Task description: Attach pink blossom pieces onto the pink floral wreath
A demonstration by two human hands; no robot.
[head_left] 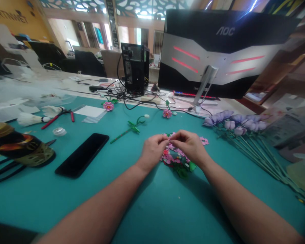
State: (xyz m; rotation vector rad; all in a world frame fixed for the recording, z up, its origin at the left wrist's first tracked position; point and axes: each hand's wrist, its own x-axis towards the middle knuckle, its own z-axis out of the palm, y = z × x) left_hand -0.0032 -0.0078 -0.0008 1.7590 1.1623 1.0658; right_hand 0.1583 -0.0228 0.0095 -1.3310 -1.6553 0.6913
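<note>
My left hand [152, 149] and my right hand [190, 145] meet fingertip to fingertip above a heap of small pink flower pieces and green leaf pieces [176, 162] on the teal mat [147, 203]. Both pinch a tiny pink piece between them; its shape is hidden by the fingers. A green stem [128, 129] lies just left of my hands. Two finished pink flowers sit farther back: one [108, 106] on the left, the other [167, 113] in the middle.
A black phone [82, 154] lies at left, with a bottle on its side [17, 144], shuttlecocks [32, 119] and red-handled pliers [57, 117]. Purple artificial tulips [234, 123] stretch along the right. A monitor's back [218, 54], a small computer [135, 67] and cables stand behind.
</note>
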